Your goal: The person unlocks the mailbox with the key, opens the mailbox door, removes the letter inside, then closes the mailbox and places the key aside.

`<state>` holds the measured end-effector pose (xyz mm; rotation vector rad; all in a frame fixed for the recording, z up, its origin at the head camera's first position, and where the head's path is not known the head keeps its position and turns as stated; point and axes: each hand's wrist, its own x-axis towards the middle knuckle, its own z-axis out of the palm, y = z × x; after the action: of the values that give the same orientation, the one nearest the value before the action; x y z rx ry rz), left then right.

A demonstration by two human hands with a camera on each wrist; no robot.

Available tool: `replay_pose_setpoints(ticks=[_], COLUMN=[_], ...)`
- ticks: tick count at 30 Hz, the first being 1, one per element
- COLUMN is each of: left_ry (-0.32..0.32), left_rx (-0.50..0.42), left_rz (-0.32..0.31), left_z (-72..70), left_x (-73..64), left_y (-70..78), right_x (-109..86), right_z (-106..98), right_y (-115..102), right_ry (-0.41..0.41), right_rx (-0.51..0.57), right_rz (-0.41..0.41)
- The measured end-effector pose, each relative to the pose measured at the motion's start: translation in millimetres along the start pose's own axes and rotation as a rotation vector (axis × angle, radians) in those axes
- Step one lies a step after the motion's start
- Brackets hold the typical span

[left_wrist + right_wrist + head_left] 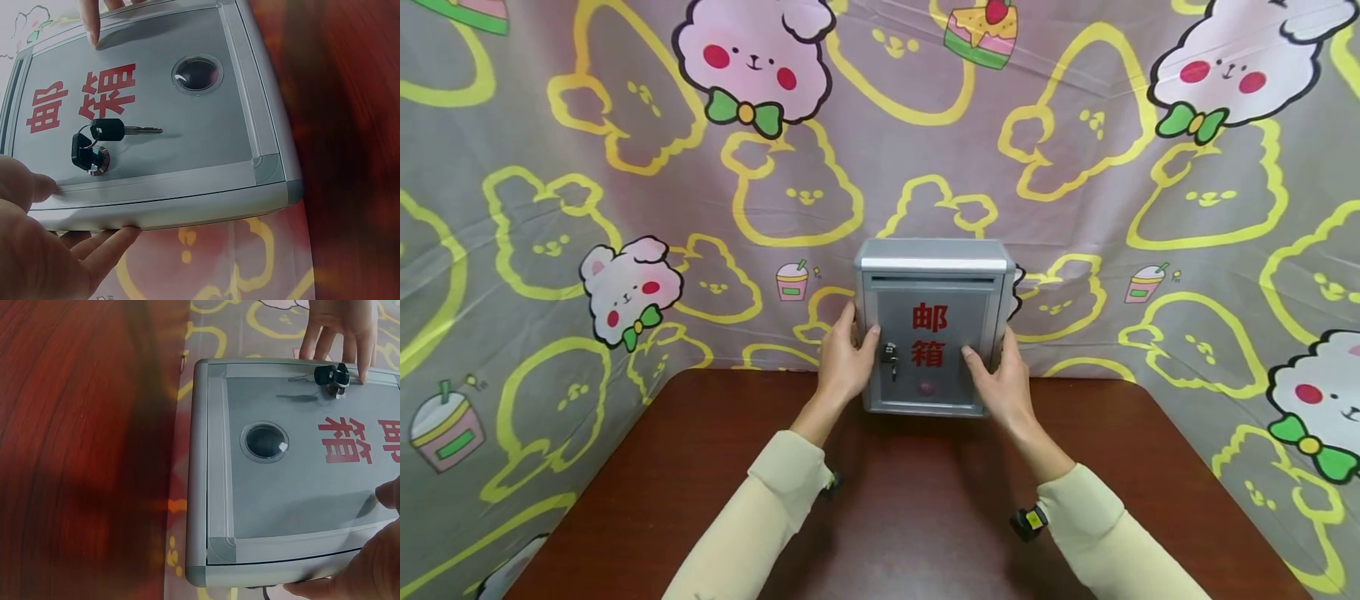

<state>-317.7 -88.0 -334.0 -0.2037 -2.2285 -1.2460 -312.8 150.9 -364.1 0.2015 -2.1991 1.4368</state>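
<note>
A grey metal mailbox with red Chinese characters is held upright between both hands, above the far part of the table. My left hand grips its left side, thumb on the front edge and fingers wrapped behind. On the opposite side my right hand grips it the same way, thumb on the front panel. Two keys with black heads hang from the lock, near the left thumb. A round window sits low on the door. The mailbox's back is hidden.
Below lies a dark reddish-brown wooden table. A grey-pink cloth with cartoon rabbits and yellow outlines hangs behind and along both sides. Black wrist straps show at the cream sleeves.
</note>
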Motion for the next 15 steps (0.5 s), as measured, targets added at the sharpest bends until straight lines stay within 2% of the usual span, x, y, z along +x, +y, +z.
replay_pose_setpoints(ticks=[7, 15], left_ry=[0.008, -0.002], left_rx=[0.006, 0.004], left_rz=[-0.017, -0.023], left_z=[-4.4, -7.5], left_x=[-3.8, -6.6], left_y=[-11.3, -17.1], right_x=[-1.0, -1.5], right_z=[10.6, 18.0], right_y=[0.3, 7.2], right_ry=[-0.026, -0.045], right_rx=[0.009, 0.030], right_rz=[0.002, -0.009])
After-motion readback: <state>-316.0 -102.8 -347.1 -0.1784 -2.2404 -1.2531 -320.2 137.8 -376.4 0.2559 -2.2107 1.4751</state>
